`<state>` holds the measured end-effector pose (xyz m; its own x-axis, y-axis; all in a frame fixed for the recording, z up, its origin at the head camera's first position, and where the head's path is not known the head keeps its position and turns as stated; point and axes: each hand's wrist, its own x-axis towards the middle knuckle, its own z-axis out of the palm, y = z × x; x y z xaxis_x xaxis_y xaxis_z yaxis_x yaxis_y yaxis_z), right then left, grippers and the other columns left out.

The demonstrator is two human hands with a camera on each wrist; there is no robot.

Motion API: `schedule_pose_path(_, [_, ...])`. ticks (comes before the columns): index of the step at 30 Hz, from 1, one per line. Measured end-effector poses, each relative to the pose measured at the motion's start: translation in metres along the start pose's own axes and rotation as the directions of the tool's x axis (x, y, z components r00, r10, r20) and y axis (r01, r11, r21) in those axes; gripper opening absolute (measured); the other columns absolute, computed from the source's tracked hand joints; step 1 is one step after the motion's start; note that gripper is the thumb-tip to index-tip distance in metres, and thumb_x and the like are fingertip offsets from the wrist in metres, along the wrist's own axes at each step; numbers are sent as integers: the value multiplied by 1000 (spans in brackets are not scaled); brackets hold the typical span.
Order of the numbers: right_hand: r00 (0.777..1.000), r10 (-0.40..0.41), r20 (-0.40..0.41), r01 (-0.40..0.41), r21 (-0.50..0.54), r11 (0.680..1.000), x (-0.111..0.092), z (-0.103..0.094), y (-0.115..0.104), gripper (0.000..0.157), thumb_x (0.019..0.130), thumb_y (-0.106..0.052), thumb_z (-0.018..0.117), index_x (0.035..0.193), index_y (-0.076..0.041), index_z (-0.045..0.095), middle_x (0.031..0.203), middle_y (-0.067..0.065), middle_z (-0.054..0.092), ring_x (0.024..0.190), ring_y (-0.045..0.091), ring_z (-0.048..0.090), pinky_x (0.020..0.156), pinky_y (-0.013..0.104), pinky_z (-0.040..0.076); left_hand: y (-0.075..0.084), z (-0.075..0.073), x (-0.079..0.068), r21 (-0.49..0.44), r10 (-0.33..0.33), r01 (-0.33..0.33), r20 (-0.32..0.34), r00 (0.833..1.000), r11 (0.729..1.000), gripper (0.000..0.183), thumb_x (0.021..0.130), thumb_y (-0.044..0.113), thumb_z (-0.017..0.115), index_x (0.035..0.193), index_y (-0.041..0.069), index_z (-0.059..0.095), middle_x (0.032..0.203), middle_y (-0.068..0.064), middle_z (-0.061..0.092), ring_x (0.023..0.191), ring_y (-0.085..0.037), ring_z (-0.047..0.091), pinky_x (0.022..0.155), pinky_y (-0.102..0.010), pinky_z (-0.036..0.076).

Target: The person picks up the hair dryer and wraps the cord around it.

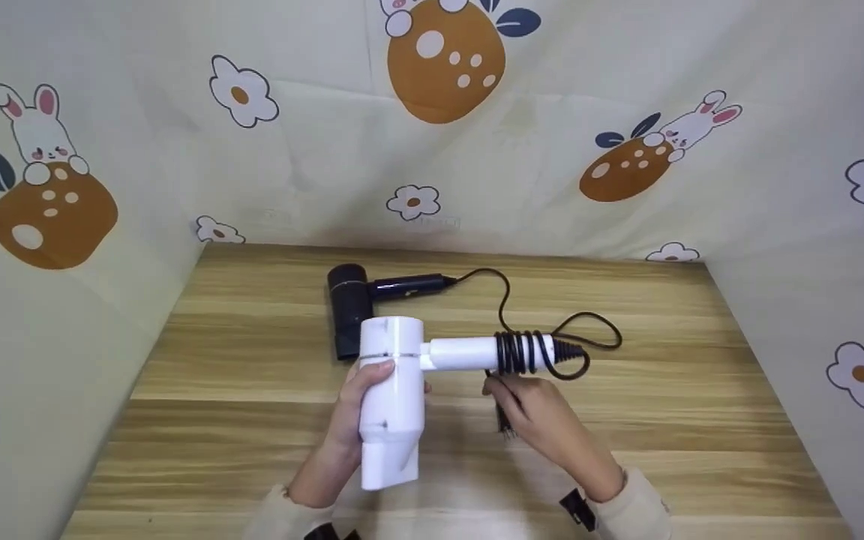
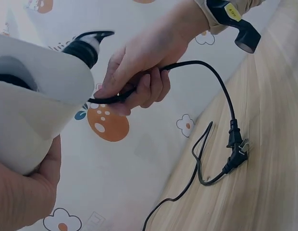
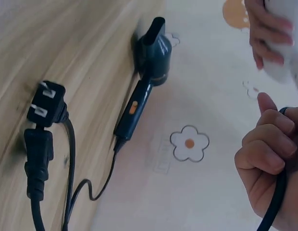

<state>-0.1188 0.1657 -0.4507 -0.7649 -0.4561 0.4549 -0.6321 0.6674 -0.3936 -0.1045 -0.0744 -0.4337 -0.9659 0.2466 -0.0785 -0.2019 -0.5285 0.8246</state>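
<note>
The white hair dryer [image 1: 400, 397] is held up on its side over the table [image 1: 214, 420], with a black cord [image 1: 520, 352] wrapped round its handle [image 1: 462, 353]; the left hand [image 1: 348, 420] grips its body; the right hand [image 1: 541, 416] has its fingers curled round a loose bit of cord under the handle; it should help to hold the dryer still, keep the cord a little tight, and stop loops crossing; behind, a black hair dryer [image 1: 349, 307] lies on the table, near the bunny cloth [image 1: 327, 150].
</note>
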Motion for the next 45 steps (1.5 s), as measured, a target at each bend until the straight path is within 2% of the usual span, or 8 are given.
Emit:
schedule_pose_path(1, [999,39,12,-39,61,997,1,0,-3,17,94,-17,52,80,-12,60,63,-6,57,55,0,51,55,17,47,0,0,0,-6,1,-1,-16,1000,1000,29,87,19,42,116,11,41,82,-6,66,72,-17,66,62,-29,53])
schedule_pose_path(4, [1000,-30,-1,30,17,999,1,-3,-9,13,88,-12,61,76,-12,55,54,-9,48,46,-3,41,45,11,38,0,1,0,-5,8,-8,-58,998,1000,32,88,19,42,119,10,40,82,-6,66,71,-17,66,62,-30,54])
schedule_pose_path(7, [995,-94,-37,93,-18,995,2,-9,-13,15,85,-11,65,75,-13,53,52,-11,46,45,-6,38,43,7,33,1,1,1,18,20,-19,-99,995,1000,34,88,19,43,120,9,40,81,-7,67,70,-16,65,61,-31,53])
schedule_pose_path(16, [971,-205,-121,210,32,977,3,-26,-20,14,81,-6,67,76,-15,58,57,-13,53,47,-6,43,44,6,36,2,-3,5,79,56,-38,-227,972,996,44,86,13,50,126,6,34,91,-6,62,77,-21,66,66,-33,54])
schedule_pose_path(24, [957,-239,-164,232,-65,971,9,-42,-17,4,79,-14,70,80,-12,67,65,-8,61,51,-1,48,48,10,42,-2,-3,7,237,80,-29,-208,975,971,54,83,13,56,130,2,32,92,-7,57,78,-18,61,70,-33,52])
schedule_pose_path(29, [950,-239,-202,225,-91,970,12,-48,-13,12,81,-25,69,78,-14,67,68,-7,63,55,3,52,50,16,44,-4,-2,7,306,72,-19,-164,984,952,55,82,15,59,129,2,33,92,-8,56,78,-18,59,71,-34,51])
schedule_pose_path(36, [943,-236,-234,227,-63,972,15,-52,-3,14,72,-21,76,80,-12,69,73,-5,62,64,5,48,60,13,39,-3,-2,5,356,22,20,-114,993,934,59,82,17,60,131,0,30,92,-9,56,78,-18,59,70,-34,51])
schedule_pose_path(45, [946,-195,-260,202,0,979,18,-59,6,18,68,-19,77,82,-11,70,78,-5,59,75,11,44,75,23,31,2,2,3,386,-3,31,-73,997,922,62,82,19,60,134,3,31,95,-11,56,80,-18,59,71,-34,52])
